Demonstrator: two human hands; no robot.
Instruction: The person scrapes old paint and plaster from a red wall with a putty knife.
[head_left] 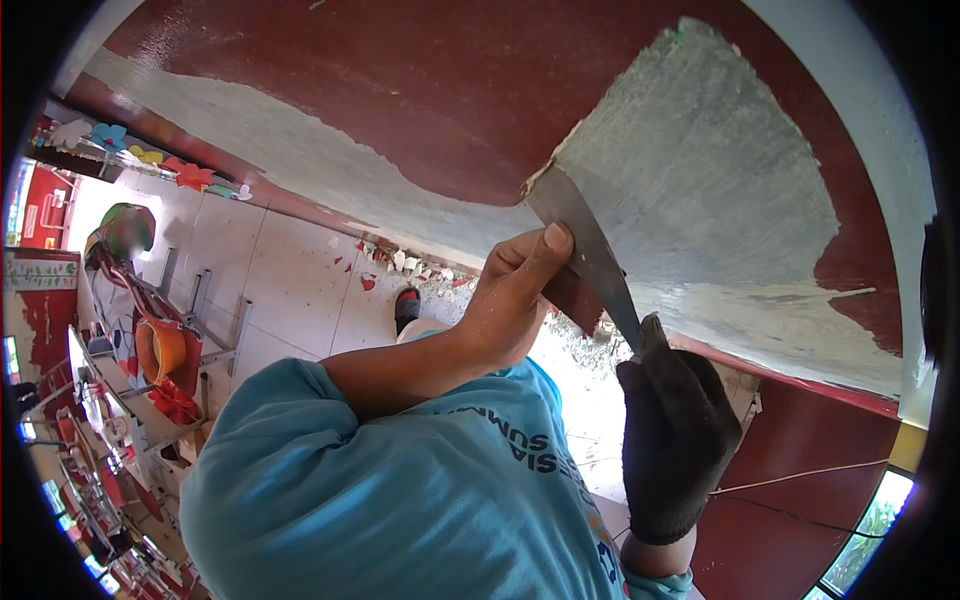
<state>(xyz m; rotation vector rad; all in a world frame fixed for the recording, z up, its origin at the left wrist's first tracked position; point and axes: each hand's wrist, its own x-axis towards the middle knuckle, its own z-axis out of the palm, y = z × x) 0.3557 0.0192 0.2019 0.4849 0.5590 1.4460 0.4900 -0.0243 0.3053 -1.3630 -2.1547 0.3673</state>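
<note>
A grey metal scraper (592, 250) slants across the middle, its blade edge against the border between dark red paint (400, 90) and the bared grey wall patch (710, 160). My right hand (682, 435), in a black glove, is closed round the handle end. On the blade lies the thumb of my bare left hand (520, 285), with its fingers curled under and partly hidden. A dark red paint flake (574, 300) shows below the blade beside my left fingers; whether they hold it is unclear. Lifted paint curls at the blade's tip.
Paint chips (405, 263) litter the tiled floor (290, 260) along the wall's foot. At the left, a person (125, 235) with a patterned head covering is near metal-legged furniture and an orange container (162, 348). Thin cables (800, 480) run at the lower right.
</note>
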